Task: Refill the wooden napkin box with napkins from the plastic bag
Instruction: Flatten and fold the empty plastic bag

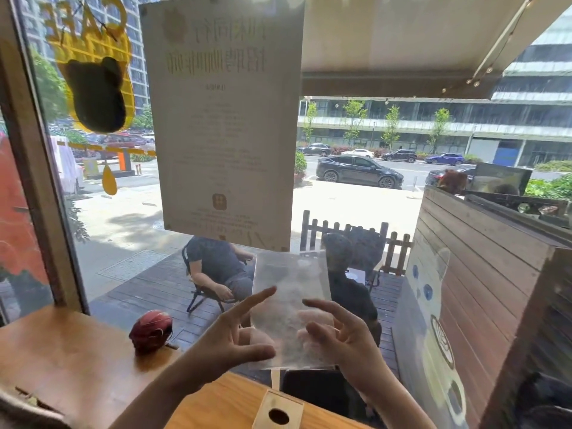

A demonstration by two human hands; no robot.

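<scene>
I see both hands raised: left hand point(235, 337) and right hand point(337, 334) pinch clear bag point(289, 308) above box point(278, 408) on bench point(77, 360).

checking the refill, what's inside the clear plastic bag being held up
Nothing shows inside the plastic bag: the patio is visible through it. The left hand and right hand cover its lower edges.

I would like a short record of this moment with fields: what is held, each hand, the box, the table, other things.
held: clear plastic sheet, upright, between both hands
left hand: thumb on the sheet's lower left edge, fingers straight
right hand: fingers curled round the sheet's right edge
box: wooden napkin box with round hole, below the hands
table: wooden table by the window
other: red helmet
</scene>
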